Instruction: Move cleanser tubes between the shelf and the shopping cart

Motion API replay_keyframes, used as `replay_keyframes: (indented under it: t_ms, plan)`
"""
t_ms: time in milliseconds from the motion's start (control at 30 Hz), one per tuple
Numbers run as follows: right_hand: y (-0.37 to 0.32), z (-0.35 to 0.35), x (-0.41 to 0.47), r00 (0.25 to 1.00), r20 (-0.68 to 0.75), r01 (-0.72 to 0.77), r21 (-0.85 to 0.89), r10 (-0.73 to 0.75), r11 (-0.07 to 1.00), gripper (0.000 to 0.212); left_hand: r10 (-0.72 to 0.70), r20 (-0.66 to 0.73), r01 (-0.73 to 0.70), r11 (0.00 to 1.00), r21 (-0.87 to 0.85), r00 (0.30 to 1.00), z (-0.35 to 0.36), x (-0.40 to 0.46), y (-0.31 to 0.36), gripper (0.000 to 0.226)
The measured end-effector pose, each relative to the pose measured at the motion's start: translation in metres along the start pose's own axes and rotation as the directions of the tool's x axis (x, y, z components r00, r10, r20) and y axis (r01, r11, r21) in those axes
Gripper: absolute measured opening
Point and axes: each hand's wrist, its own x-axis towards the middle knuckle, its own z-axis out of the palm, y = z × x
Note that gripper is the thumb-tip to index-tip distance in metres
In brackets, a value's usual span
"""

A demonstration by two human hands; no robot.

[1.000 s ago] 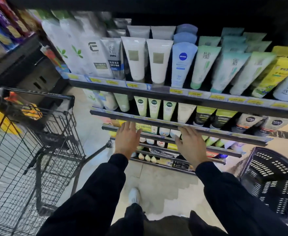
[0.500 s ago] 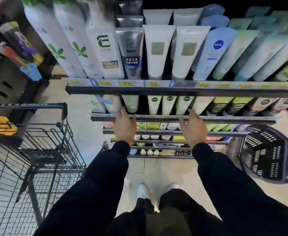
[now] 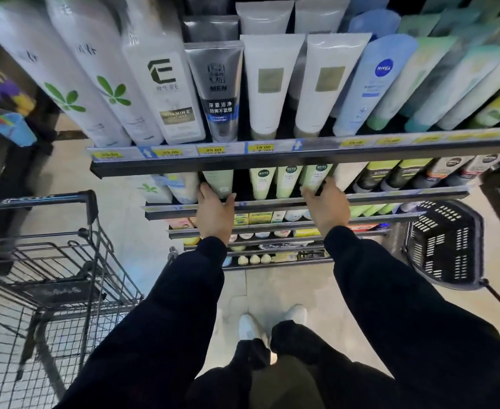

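Cleanser tubes | hands gripping, second shelf edge

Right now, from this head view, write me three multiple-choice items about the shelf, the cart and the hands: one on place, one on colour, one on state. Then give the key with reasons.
1. Where is the shopping cart?
A. On the person's left
B. On the person's right
C. Behind the shelves

2. What colour is the Nivea tube on the upper shelf?
A. Black
B. Light blue
C. Orange

3. What is the left hand doing?
A. Hanging at the person's side
B. Gripping the cart handle
C. Reaching a pale green tube on the second shelf, thumb and fingers either side of it

Key: 1 A, the wire cart fills the left lower corner, while a black basket stands on the right. 2 B, its body is light blue with a dark blue round logo. 3 C, its fingers flank the tube's lower end; the right hand likewise reaches a tube further right.
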Motion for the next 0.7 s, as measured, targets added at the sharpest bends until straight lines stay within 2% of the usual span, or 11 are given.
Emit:
replay_keyframes:
  t_ms: [167,533,700]
  plan:
    - [-0.001,0.003,0.010,0.999,-0.009,-0.033,0.013,0.033,0.999,0.046,0.017,-0.001,-0.017,1.000,-0.005,1.000,0.001,0.006,-0.003,0.041]
    - [0.000,0.001,0.009,0.999,0.004,-0.033,-0.022,0.033,0.999,0.040,0.057,0.032,-0.060,0.995,0.082,0.998,-0.006,0.006,-0.009,0.034]
    - [0.002,-0.002,0.007,0.999,0.037,-0.020,0.026,0.019,0.999,0.041,0.062,0.064,-0.068,0.994,0.085,0.996,-0.012,0.004,-0.006,0.035]
